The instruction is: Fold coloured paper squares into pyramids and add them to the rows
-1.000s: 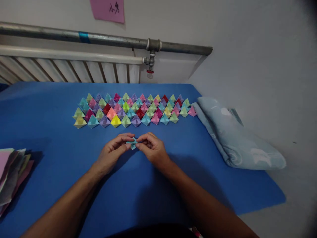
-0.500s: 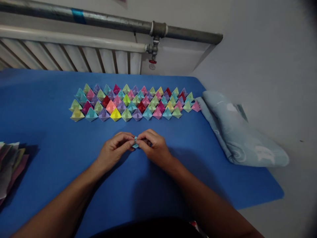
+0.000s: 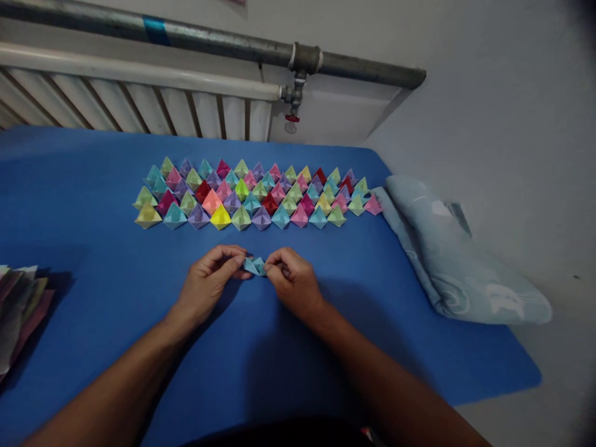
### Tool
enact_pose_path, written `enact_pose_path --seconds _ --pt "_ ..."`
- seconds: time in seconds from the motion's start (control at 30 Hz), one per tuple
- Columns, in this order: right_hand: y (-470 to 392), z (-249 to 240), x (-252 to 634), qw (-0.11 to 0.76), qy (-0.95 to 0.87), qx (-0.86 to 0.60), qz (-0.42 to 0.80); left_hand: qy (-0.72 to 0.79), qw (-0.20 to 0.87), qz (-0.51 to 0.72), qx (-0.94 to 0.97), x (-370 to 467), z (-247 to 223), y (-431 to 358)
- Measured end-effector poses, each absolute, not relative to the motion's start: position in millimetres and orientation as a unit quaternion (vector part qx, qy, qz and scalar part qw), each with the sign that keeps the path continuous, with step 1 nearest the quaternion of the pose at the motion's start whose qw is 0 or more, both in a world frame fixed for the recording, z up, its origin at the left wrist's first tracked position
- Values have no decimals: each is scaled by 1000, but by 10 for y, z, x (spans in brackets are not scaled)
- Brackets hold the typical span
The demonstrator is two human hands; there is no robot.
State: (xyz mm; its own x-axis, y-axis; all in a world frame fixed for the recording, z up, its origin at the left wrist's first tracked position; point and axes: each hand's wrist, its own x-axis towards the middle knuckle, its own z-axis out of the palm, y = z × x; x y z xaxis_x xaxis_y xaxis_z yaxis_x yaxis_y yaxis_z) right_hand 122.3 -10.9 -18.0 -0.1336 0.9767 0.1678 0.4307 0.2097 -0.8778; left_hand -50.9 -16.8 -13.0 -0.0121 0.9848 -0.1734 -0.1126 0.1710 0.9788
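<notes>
A small light-blue folded paper piece (image 3: 254, 266) is held between my two hands, a little above the blue surface. My left hand (image 3: 212, 276) pinches its left end between thumb and fingers. At the right end, my right hand (image 3: 293, 276) grips it with thumb and forefinger, the other fingers curled in. Beyond the hands stand several rows of small folded paper boats, among them a bright yellow one (image 3: 220, 216), a pink one (image 3: 299, 215) and a purple one (image 3: 261, 218).
A stack of coloured paper sheets (image 3: 23, 316) lies at the left edge of the blue surface (image 3: 112, 273). On the right is a folded light-blue blanket (image 3: 460, 261). A radiator (image 3: 135, 105) and a metal pipe (image 3: 233, 46) run along the back wall.
My hands have moved apart, the left slightly left and the right slightly right. More of the light-blue paper shows between them, now spread wider. The whole view has shifted slightly.
</notes>
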Motion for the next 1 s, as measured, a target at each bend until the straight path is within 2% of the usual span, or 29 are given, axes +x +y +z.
enact_pose_path --seconds 0.2,0.4,0.63,0.77,1.0 --pt "-150 -150 1212 411 -690 -517 296 520 590 500 363 -471 -153 -170" --pt "-174 -165 1167 419 -719 -482 274 522 590 441 429 -457 -210 -215" --pt "-176 -166 1173 451 -725 -452 256 517 626 458 361 -448 -158 -202" --pt "-204 -156 1208 459 -758 -383 262 530 625 469 330 -450 -95 -182" --pt "-186 -197 1243 414 -833 -265 254 539 644 438 321 -495 -52 -141"
